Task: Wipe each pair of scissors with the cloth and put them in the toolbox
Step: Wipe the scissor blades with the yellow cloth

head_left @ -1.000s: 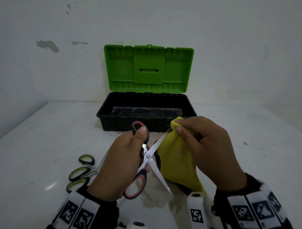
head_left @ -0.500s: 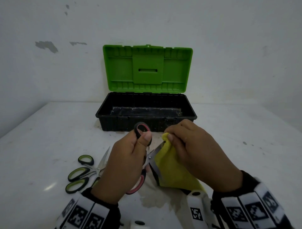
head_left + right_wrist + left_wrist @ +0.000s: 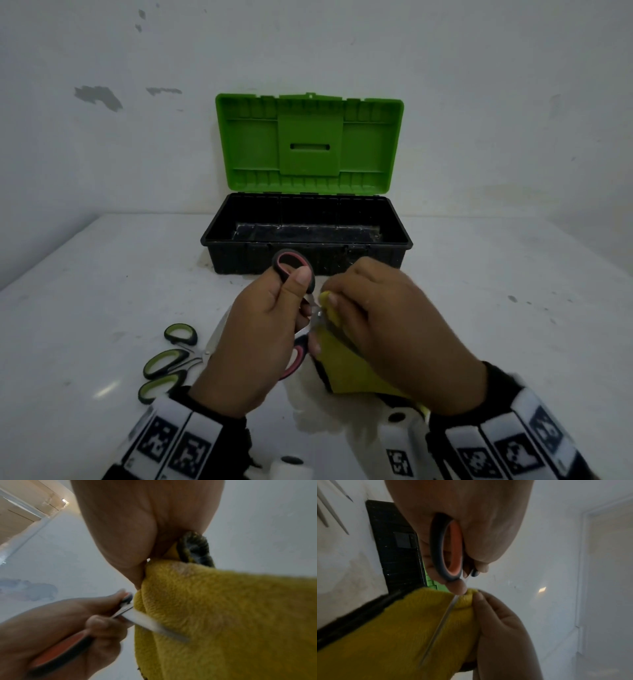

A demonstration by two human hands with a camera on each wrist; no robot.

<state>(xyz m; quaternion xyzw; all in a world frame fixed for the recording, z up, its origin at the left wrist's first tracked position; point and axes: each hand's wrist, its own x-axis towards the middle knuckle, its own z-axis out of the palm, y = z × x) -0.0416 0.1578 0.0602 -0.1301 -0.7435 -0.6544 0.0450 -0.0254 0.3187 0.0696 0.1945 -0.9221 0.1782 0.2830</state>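
My left hand [image 3: 270, 329] grips the red-and-black scissors [image 3: 291, 265] by the handles, thumb on the upper loop. The same scissors [image 3: 447, 550] show an orange-lined loop in the left wrist view, with one blade running down over the cloth [image 3: 399, 635]. My right hand [image 3: 387, 329] pinches the yellow cloth [image 3: 346, 370] around a blade, close to the pivot. In the right wrist view the bare blade of the scissors [image 3: 150, 623] lies against the cloth [image 3: 231, 615]. The toolbox [image 3: 308, 240] stands open behind my hands, black tub and upright green lid.
Green-handled scissors [image 3: 164, 363] lie on the white table [image 3: 85, 291] at the front left, partly behind my left wrist. Their blades [image 3: 332, 509] show at the top left of the left wrist view. A white wall stands close behind the toolbox.
The right hand has slid the cloth down the blade from its tip to near the pivot. The scissors' blades have drawn together and both hands have come closer.
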